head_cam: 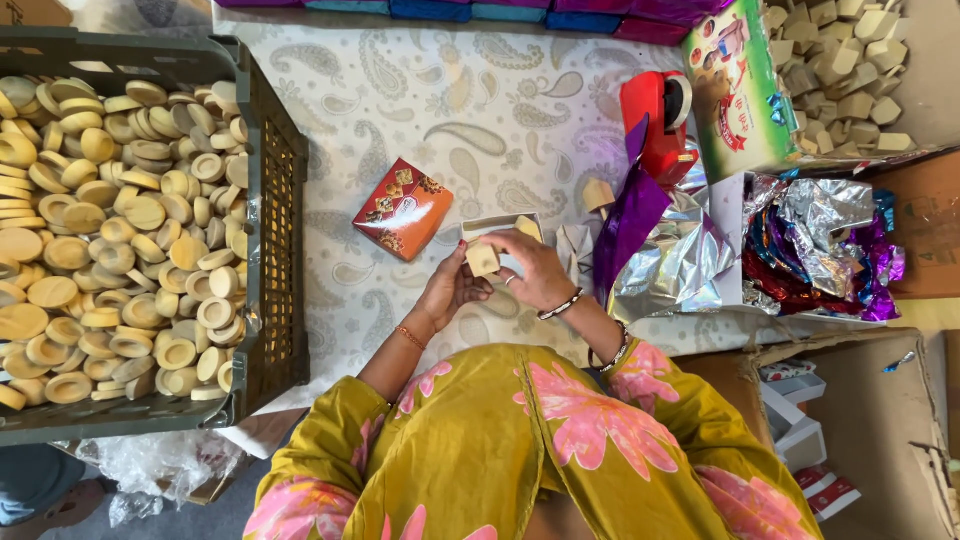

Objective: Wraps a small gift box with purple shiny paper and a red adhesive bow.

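A square tan soap bar (482,259) is pinched between the left hand (450,290) and right hand (535,270) fingers at centre, kept over the small open carton (497,226) at 12 o'clock, orange box (403,208) at 10 o'clock.

Orange-red square box (403,207) mid-table — tall green carton (738,90) upper right.

Head camera looks steeply down (close) over the lap.

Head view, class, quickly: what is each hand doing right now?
Left hand: closed on a small tan block.
Right hand: fingers curled over the same block and the small open box; firm grip cannot be told.
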